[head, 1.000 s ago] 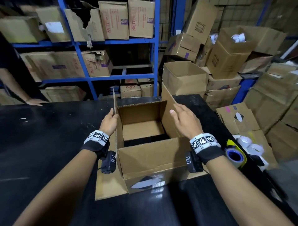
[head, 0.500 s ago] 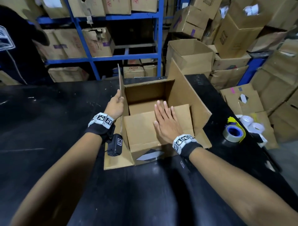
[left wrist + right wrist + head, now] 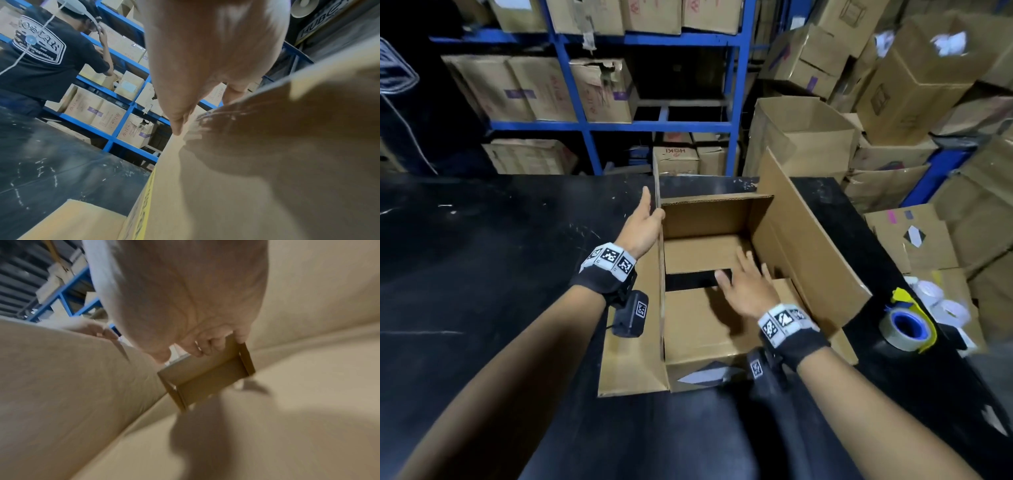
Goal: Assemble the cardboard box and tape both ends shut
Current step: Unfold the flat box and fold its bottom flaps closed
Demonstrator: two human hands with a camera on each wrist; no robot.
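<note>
Box [image 3: 709,318] open on table [image 3: 482,274]; left hand [image 3: 642,228] flat against upright left flap [image 3: 656,192], right hand [image 3: 744,287] flat on near flap [image 3: 698,325]; risk: either flap may spring back up once pressure eases.

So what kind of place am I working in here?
Most likely a warehouse or packing area. Blue metal shelving holds rows of cardboard cartons, more cartons are heaped loosely on the right, and a roll of packing tape sits on the black worktable.
</note>
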